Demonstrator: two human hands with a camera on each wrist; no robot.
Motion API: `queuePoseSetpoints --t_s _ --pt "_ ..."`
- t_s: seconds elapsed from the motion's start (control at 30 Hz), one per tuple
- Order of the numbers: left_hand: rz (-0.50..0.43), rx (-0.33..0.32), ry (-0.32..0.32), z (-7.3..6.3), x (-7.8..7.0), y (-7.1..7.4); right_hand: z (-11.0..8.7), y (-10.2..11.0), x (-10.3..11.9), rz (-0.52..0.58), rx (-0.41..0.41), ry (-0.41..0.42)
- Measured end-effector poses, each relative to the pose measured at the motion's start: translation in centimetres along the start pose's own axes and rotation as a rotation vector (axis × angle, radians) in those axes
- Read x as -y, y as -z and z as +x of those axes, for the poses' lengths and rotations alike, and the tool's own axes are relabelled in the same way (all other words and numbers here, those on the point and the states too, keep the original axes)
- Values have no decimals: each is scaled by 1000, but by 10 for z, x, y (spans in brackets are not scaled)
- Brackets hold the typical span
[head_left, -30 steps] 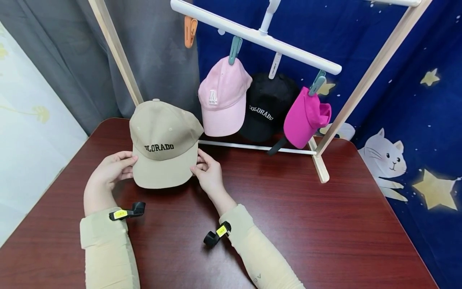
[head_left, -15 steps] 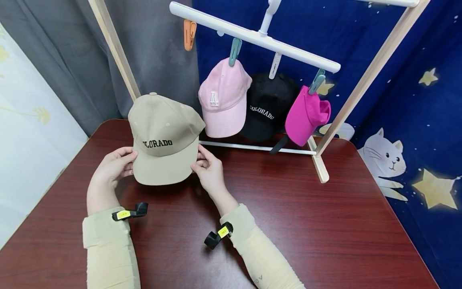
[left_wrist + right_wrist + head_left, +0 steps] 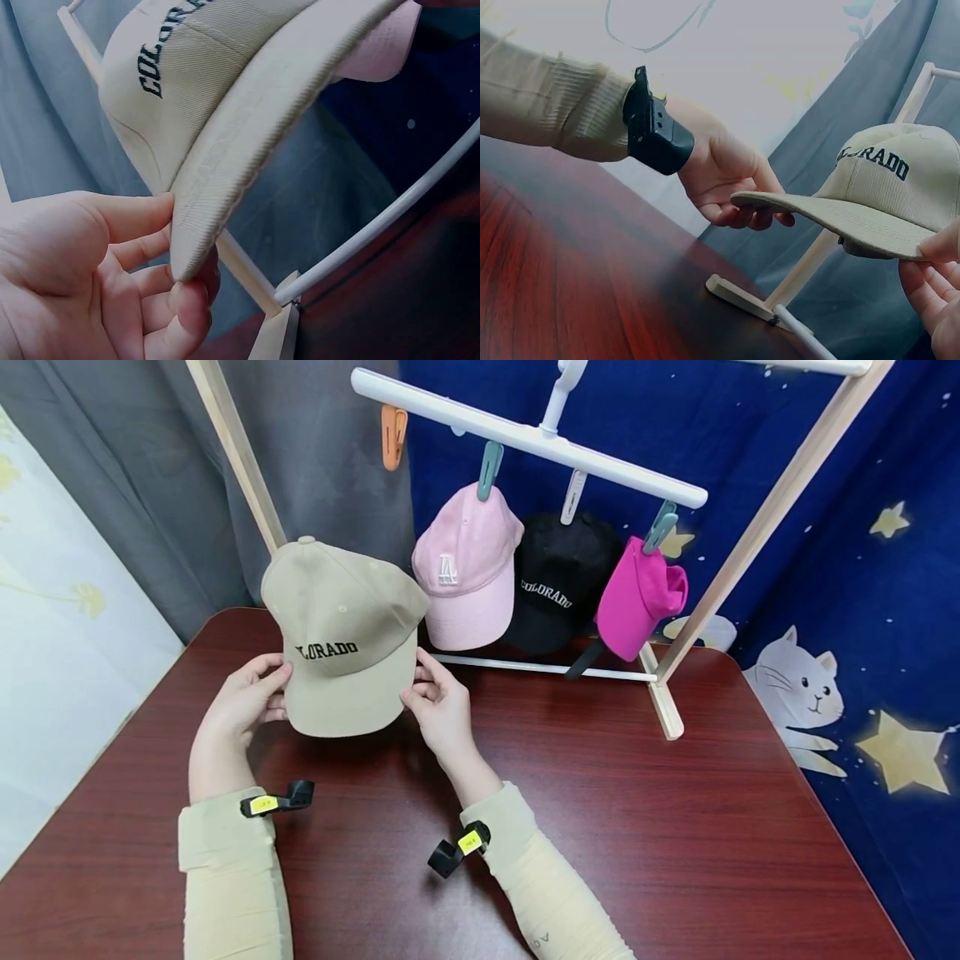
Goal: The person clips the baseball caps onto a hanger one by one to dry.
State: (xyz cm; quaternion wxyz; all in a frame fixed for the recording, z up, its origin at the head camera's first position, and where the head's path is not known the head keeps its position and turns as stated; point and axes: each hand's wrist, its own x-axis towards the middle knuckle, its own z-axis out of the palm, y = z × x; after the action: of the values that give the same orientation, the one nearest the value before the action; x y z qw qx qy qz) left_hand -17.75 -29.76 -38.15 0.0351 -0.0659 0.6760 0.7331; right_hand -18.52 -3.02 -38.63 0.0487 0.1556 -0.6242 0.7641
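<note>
A beige baseball cap with dark COLORADO lettering is held up between both hands, its brim toward the person. My left hand pinches the left edge of the brim, thumb on top and fingers beneath, as the left wrist view shows. On the brim's other edge, my right hand pinches with thumb above and fingers below. To the right of the beige cap hangs a pink cap, clipped by a green clothespin. An orange clothespin hangs from the bar above the beige cap with nothing in it.
A white hanger bar crosses a wooden rack behind the hands. A black cap and a magenta visor-like cap hang from it on clips. The rack's white lower rail runs low along the back of the dark red table.
Both hands have raised the beige cap a little and shifted slightly right, keeping their pinch on its brim. The hanger bar's left end has dipped slightly in view.
</note>
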Motion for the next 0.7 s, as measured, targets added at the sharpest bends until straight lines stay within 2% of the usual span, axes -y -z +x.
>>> queuePoseSetpoints --t_s 0.33,0.53,0.7 --pt "3 -32 -90 5 -4 -16 3 4 7 59 -15 25" --pt "12 -28 -125 6 -7 -20 4 5 10 79 -9 40" --pt "-53 -9 -148 4 -10 -19 4 4 12 89 -9 52"
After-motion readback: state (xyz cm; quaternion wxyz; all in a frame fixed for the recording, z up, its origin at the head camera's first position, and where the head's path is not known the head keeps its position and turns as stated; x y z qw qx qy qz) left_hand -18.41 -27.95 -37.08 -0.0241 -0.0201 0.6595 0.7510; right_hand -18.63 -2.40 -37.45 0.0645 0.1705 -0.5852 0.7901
